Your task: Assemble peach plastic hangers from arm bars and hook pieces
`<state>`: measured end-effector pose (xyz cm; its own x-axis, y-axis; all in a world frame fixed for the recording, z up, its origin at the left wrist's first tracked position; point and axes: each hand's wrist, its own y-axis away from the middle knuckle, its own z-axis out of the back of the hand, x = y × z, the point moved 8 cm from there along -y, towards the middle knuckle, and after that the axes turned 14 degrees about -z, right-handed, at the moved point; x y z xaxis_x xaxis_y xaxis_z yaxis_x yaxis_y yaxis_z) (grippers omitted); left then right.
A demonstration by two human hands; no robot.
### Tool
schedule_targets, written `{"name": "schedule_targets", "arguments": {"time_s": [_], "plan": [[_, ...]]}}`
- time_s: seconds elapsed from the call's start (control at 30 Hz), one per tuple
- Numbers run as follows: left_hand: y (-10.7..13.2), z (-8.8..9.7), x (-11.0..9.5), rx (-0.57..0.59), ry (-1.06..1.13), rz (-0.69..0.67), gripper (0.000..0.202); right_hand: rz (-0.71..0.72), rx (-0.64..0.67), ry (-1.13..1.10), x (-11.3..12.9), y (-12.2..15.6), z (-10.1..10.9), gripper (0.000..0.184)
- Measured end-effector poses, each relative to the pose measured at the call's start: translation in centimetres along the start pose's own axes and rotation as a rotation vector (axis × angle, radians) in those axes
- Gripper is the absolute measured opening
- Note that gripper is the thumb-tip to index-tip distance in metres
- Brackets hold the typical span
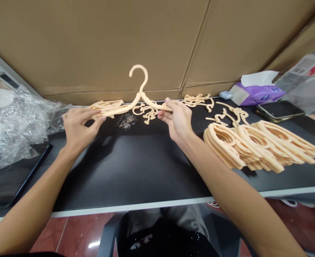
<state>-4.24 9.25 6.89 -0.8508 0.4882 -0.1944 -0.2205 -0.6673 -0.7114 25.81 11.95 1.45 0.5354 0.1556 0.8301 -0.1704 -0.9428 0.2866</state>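
A cream-coloured hanger (141,95) is held up over the far edge of the bench (136,160), midway between its ends, with its hook pointing upward and its two arms spread. The left arm of the hanger is pinched between the thumb and fingers of the left hand (81,126); the right arm is grasped near its end by the right hand (180,119). Each grip is closed on the hanger.

Behind it, near the far edge, a cluster of small curved pieces (148,113) is seen, with pale crumbs (126,121) scattered just beside it. More cream parts (109,104) are partly hidden behind the left hand.

Toward the right end, overlapping rows of folded hangers (264,142) are laid out, with loose curved strips (239,113) behind them. The far right corner is occupied by a purple tissue pack (264,93) and a phone (282,109). At the left end, a dark flat panel (30,171) is partly covered by crumpled clear plastic (15,125). Brown cardboard (120,43) is stood along the far edge.
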Motion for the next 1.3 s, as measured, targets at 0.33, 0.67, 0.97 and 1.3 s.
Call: {"name": "schedule_targets", "arguments": {"time_s": [0.33,0.67,0.97,1.3], "plan": [[0.9,-1.4,1.5,0.181,-0.063,0.239,0.052,0.037,0.047,-0.057,0.1,-0.2,-0.1,0.023],[0.7,-3.1,-1.8,0.221,0.241,-0.017,0.056,-0.018,0.074,0.048,-0.9,0.7,-1.2,0.016],[0.8,-3.2,-1.9,0.234,0.182,-0.031,0.052,-0.019,0.079,0.036,-1.0,0.9,-1.3,0.015],[0.8,-3.2,1.3,-0.084,0.677,0.288,0.039,-0.044,-0.005,0.245,-1.0,0.8,-0.8,0.010]]}}
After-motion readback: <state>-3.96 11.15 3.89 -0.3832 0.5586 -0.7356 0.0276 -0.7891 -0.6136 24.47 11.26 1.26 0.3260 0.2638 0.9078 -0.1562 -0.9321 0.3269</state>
